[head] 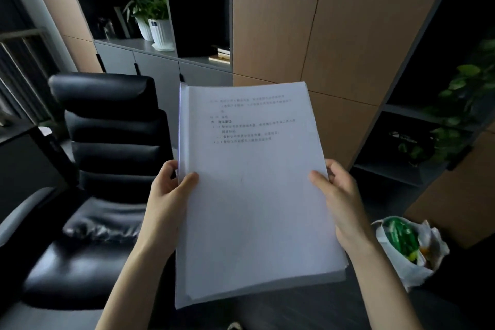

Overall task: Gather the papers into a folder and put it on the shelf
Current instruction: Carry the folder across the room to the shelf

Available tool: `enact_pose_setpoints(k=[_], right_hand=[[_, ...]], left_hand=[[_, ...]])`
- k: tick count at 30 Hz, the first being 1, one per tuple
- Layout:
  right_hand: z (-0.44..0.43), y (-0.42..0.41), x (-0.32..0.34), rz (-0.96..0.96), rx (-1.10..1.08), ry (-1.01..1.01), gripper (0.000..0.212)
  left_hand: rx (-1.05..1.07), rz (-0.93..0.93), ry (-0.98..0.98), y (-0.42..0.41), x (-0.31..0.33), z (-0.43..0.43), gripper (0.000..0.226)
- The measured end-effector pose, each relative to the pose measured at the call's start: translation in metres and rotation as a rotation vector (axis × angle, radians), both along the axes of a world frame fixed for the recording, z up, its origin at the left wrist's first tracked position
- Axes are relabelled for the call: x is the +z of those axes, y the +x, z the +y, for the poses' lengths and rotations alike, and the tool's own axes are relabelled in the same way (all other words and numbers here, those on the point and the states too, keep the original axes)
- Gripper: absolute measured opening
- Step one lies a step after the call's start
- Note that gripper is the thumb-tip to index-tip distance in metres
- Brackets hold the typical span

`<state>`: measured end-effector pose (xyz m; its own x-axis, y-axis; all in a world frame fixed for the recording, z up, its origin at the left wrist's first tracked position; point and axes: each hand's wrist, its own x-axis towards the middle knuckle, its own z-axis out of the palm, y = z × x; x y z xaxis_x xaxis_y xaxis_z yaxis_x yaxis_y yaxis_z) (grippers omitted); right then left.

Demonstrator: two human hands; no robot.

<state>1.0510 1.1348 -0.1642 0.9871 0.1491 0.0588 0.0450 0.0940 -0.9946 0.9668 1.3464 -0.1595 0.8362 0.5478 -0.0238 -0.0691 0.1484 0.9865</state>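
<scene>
My left hand point(167, 190) gripped the left edge of the stack of papers point(254, 190), thumb on top and fingers curled behind; my right hand point(340, 193) clamped the right edge the same way. A clear folder cover point(183, 126) showed along the stack's left side. I held the stack in the air, tilted toward me, in front of the black leather office chair point(107, 169). Beyond stood the shelf point(160, 47) with white potted plants point(158, 21), and a white plastic bag point(409, 246) lay at lower right.
</scene>
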Motion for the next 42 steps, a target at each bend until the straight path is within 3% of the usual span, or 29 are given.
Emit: enact_pose_setpoints(k=[10, 13, 25, 29, 34, 42], right_hand=[[0.102, 0.21, 0.003, 0.022, 0.084, 0.011, 0.019], [0.135, 0.273, 0.0, 0.021, 0.137, 0.032, 0.009], [0.294, 0.535, 0.001, -0.015, 0.387, 0.006, 0.012], [0.344, 0.595, -0.001, 0.006, 0.457, -0.005, 0.004], [0.411, 0.66, -0.006, 0.007, 0.53, -0.026, 0.016], [0.533, 0.762, -0.016, -0.031, 0.551, -0.033, 0.011]], left_hand=[[0.064, -0.02, -0.011, 0.19, 0.008, 0.092, 0.011], [0.12, -0.012, -0.007, 0.245, 0.004, 0.122, 0.009], [0.37, -0.03, -0.052, 0.459, -0.002, 0.246, 0.01], [0.437, -0.041, -0.059, 0.504, -0.005, 0.283, 0.014], [0.508, -0.014, -0.045, 0.561, -0.014, 0.344, 0.017], [0.497, -0.042, -0.018, 0.667, -0.019, 0.469, 0.022]])
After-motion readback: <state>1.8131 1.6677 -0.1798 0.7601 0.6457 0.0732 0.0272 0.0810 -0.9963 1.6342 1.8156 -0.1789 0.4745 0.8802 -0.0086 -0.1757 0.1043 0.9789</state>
